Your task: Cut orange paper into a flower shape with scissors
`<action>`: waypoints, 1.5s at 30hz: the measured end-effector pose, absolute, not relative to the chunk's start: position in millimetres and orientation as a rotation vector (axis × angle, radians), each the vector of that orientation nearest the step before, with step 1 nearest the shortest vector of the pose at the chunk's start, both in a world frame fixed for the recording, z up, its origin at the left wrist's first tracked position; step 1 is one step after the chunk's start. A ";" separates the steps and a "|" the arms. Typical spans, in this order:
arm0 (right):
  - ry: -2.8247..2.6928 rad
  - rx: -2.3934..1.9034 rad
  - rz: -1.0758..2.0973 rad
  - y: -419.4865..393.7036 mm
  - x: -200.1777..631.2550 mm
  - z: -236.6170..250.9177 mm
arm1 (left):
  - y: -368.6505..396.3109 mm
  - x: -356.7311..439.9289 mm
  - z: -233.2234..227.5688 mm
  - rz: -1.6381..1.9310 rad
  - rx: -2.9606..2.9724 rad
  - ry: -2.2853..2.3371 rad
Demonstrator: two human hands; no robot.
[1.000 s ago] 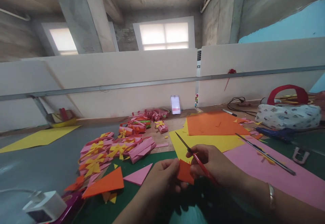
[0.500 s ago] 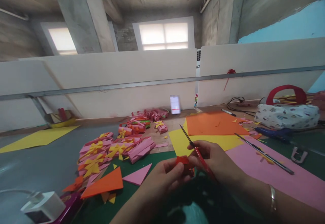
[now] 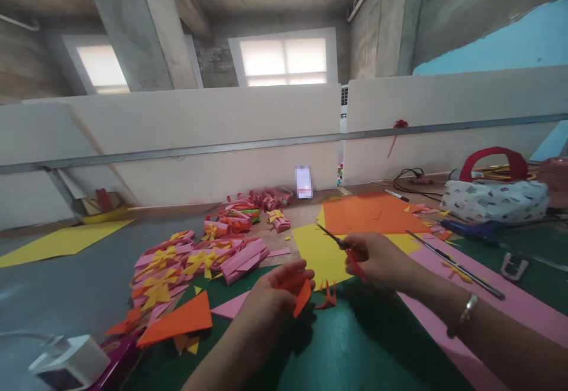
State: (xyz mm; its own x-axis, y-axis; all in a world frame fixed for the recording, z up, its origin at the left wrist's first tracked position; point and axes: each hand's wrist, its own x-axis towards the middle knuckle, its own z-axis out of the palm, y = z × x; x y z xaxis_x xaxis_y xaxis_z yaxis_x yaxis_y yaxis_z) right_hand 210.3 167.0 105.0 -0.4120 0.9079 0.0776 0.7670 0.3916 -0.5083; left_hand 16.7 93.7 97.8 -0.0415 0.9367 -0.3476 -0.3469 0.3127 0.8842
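My left hand (image 3: 277, 296) is closed on a folded piece of orange paper (image 3: 302, 298), which sticks out past the fingers. In my right hand (image 3: 377, 261) is a pair of scissors (image 3: 332, 236) with red handles, its dark blades pointing up and left, apart from the paper. Between the hands, a cut orange scrap (image 3: 328, 297) lies on the green mat (image 3: 355, 343). Beside my left forearm are a pink paper triangle (image 3: 229, 307) and a larger orange folded piece (image 3: 181, 322).
Pink paper bundles with yellow bows (image 3: 202, 261) are piled left of centre. Orange (image 3: 373, 213), yellow (image 3: 317, 252) and pink sheets (image 3: 437, 296) lie ahead and right. A white charger (image 3: 68, 361), a patterned pouch (image 3: 494, 200) and a phone (image 3: 304, 183) stand around the edges.
My right hand has moved right with the scissors, away from my left hand. My left hand has shifted slightly left and turned. A cut orange scrap now shows on the mat.
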 end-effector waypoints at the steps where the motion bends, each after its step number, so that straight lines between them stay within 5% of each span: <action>1: -2.330 -1.521 0.491 174.4 218.0 105.7 | 94.4 15.9 97.0 1.180 0.675 1.191; 9: -2.455 -1.819 0.000 186.6 244.2 114.7 | 91.8 15.1 92.7 1.218 0.662 1.189; 17: -2.758 -0.865 0.217 147.8 185.9 81.6 | 97.1 13.3 88.7 1.322 0.695 1.156; 24: -2.838 -0.725 0.271 141.1 175.6 64.4 | 106.0 4.6 90.0 1.471 0.584 1.229; 31: -2.791 -0.050 1.124 107.9 191.2 93.5 | 107.2 6.8 89.4 1.417 0.525 1.227; 36: -2.346 -0.541 0.438 120.6 184.9 83.6 | 101.9 13.0 90.1 1.303 0.587 1.205; 41: -2.360 -0.543 -0.188 129.0 178.8 77.1 | 94.4 20.7 91.5 1.178 0.658 1.152; 45: -2.407 -0.583 -0.263 128.4 179.0 75.7 | 89.7 23.7 96.4 1.182 0.618 1.120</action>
State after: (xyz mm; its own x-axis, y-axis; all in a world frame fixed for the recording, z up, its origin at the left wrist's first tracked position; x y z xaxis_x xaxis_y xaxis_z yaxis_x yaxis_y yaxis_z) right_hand 179.0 128.4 75.7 -0.6971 0.3421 0.6302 0.4702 0.8816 0.0416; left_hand 23.7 89.7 96.4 -0.0224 0.9356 -0.3522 -0.4022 0.3141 0.8600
